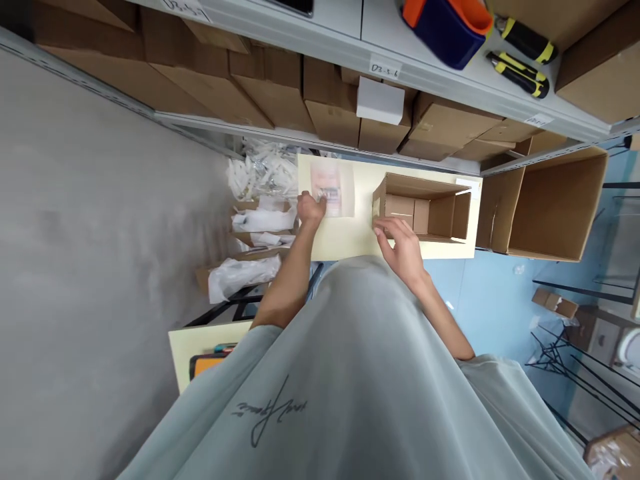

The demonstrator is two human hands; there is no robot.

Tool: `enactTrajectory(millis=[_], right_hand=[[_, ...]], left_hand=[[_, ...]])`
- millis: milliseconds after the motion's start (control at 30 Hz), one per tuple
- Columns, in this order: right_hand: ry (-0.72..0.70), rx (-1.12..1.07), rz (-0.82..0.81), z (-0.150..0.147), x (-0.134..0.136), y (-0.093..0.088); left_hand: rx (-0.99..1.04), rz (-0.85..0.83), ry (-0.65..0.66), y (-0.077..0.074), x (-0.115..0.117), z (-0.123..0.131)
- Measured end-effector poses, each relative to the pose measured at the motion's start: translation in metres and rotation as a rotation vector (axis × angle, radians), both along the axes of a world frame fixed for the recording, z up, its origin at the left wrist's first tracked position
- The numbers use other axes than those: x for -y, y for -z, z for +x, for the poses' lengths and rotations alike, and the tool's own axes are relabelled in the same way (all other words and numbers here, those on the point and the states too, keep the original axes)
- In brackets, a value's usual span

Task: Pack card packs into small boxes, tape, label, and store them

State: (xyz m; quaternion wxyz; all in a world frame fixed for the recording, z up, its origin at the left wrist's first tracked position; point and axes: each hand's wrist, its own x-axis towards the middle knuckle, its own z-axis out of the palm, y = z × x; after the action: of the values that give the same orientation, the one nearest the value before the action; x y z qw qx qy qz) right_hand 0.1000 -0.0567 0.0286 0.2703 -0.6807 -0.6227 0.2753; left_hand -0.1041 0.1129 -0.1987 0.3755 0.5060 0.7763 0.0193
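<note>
My left hand (pixel 313 208) is closed at the lower left edge of a flat, translucent plastic bag (pixel 345 193). Something pinkish with a small dark-marked piece shows through the bag, too blurred to name. The bag rests on a pale yellow tabletop (pixel 345 243). To the right, my right hand (pixel 404 252) has its fingers slightly bent and its thumb apart, with the fingertips at the near left corner of a cardboard box (pixel 427 190). That box stands with its top uncovered, and its bare inner walls and bottom are visible.
Grey shelving (pixel 345 40) spans the far side, packed with cardboard boxes (pixel 270 87). A small white box (pixel 381 101) sticks out there. Utility knives (pixel 520 73) lie on the upper shelf. Plastic-wrapped goods (pixel 265 173) crowd the left; a large carton (pixel 555 207) stands at right.
</note>
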Motion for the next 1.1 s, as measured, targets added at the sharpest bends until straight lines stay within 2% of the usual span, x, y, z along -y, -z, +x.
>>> enactTrajectory(millis=[100, 233, 333, 433, 533, 600, 667, 800, 867, 933, 1000, 1100], right_hand=[[0.030, 0.014, -0.011, -0.019, 0.002, -0.005], [0.121, 0.031, -0.055, -0.028, 0.011, -0.010], [0.204, 0.030, -0.075, -0.027, 0.020, -0.015], [0.274, 0.001, -0.080, -0.022, 0.027, -0.018], [0.317, -0.059, -0.074, -0.010, 0.028, -0.021], [0.332, -0.100, -0.074, 0.003, 0.026, -0.021], [0.346, -0.145, -0.077, 0.018, 0.020, -0.020], [0.357, -0.332, -0.033, 0.046, -0.001, -0.013], [0.330, -0.477, -0.035, 0.056, -0.012, -0.010], [0.255, -0.624, -0.093, 0.065, -0.020, -0.011], [0.166, -0.733, -0.164, 0.074, -0.021, -0.017], [0.120, -0.789, -0.217, 0.089, -0.015, -0.026]], left_hand=[[0.001, 0.008, -0.051, 0.006, -0.011, 0.009], [-0.011, -0.038, -0.102, 0.011, -0.017, 0.016], [-0.009, -0.074, -0.044, 0.011, -0.022, 0.014], [0.087, -0.018, 0.051, 0.005, -0.026, 0.013], [0.298, 0.007, 0.037, -0.008, -0.024, 0.013], [0.487, 0.018, -0.036, -0.025, -0.019, 0.010], [0.711, 0.050, -0.108, -0.051, -0.010, 0.003], [1.062, 0.131, -0.093, -0.127, 0.013, -0.013], [1.123, 0.155, -0.067, -0.165, 0.027, -0.013], [1.149, 0.150, -0.041, -0.192, 0.041, -0.004], [1.160, 0.114, -0.028, -0.204, 0.054, 0.014], [1.119, 0.090, -0.029, -0.199, 0.071, 0.051]])
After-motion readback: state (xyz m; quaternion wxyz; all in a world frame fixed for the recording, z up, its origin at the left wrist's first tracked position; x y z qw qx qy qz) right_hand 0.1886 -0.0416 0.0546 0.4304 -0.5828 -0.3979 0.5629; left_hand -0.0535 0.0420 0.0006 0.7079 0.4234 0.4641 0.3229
